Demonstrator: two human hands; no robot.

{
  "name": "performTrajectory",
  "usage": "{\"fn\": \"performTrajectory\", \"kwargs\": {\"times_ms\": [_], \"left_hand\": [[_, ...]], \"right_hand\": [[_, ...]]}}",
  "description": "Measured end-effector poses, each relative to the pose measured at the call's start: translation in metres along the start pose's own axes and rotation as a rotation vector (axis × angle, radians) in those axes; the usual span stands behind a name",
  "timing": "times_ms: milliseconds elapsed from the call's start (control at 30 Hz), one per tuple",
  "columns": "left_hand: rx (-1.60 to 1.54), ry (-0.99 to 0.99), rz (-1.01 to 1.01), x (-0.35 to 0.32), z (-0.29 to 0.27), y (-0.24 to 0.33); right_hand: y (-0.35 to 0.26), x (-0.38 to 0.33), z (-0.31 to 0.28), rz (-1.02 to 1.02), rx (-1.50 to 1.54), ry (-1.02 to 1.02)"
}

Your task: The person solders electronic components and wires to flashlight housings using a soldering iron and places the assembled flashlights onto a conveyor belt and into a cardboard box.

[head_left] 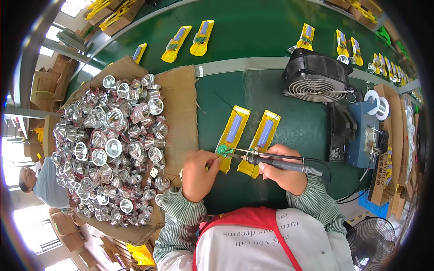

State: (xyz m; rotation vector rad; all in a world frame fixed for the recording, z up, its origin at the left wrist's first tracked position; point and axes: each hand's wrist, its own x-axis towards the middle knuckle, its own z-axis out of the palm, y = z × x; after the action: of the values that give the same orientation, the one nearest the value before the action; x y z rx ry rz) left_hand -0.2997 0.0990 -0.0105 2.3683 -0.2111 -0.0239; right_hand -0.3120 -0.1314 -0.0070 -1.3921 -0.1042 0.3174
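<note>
My right hand (285, 170) is closed round the grey handle of a soldering iron (289, 165), with a thin metal tube running along it. Its tip points left and reaches a small green circuit board (222, 150) at the lower end of a yellow plastic housing (242, 114). A purple cylindrical battery (233, 128) lies in that housing. Beside the board, my left hand (199, 174) is closed in a pinch; thin wires show by its fingertips, but what they hold is too small to tell. A second yellow housing (272, 118) with a battery (266, 133) lies just right, partly behind the iron.
Many silver reflector cups (113, 118) with wires are heaped on cardboard (181, 108) at left. A black fan (316, 81) and a blue unit with solder spools (360, 128) stand at right. Further yellow housings (202, 38) lie on the green surface beyond. A person (52, 183) is at far left.
</note>
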Motion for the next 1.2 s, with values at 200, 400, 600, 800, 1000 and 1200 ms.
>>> {"fn": "performTrajectory", "kwargs": {"times_ms": [200, 400, 600, 800, 1000, 1200], "left_hand": [[0.011, -0.005, 0.019, 0.002, -0.001, 0.001], [0.034, -0.007, -0.012, 0.003, -0.002, 0.004], [0.031, -0.022, -0.040, 0.002, -0.003, 0.007], [0.030, 0.027, -0.015, 0.006, -0.002, 0.002], [0.010, -0.029, -0.008, 0.008, -0.003, 0.003], [-0.001, -0.042, -0.029, 0.008, -0.004, 0.004]], "right_hand": [[-0.004, -0.003, -0.004, -0.039, -0.066, 0.066], [-0.012, -0.009, -0.010, -0.036, -0.098, 0.078], [-0.008, -0.009, -0.004, -0.038, -0.054, 0.070], [-0.007, -0.002, 0.001, -0.045, -0.034, 0.062], [0.000, 0.002, 0.006, -0.005, 0.000, 0.080], [0.005, 0.005, 0.005, -0.032, -0.037, 0.043]]}}
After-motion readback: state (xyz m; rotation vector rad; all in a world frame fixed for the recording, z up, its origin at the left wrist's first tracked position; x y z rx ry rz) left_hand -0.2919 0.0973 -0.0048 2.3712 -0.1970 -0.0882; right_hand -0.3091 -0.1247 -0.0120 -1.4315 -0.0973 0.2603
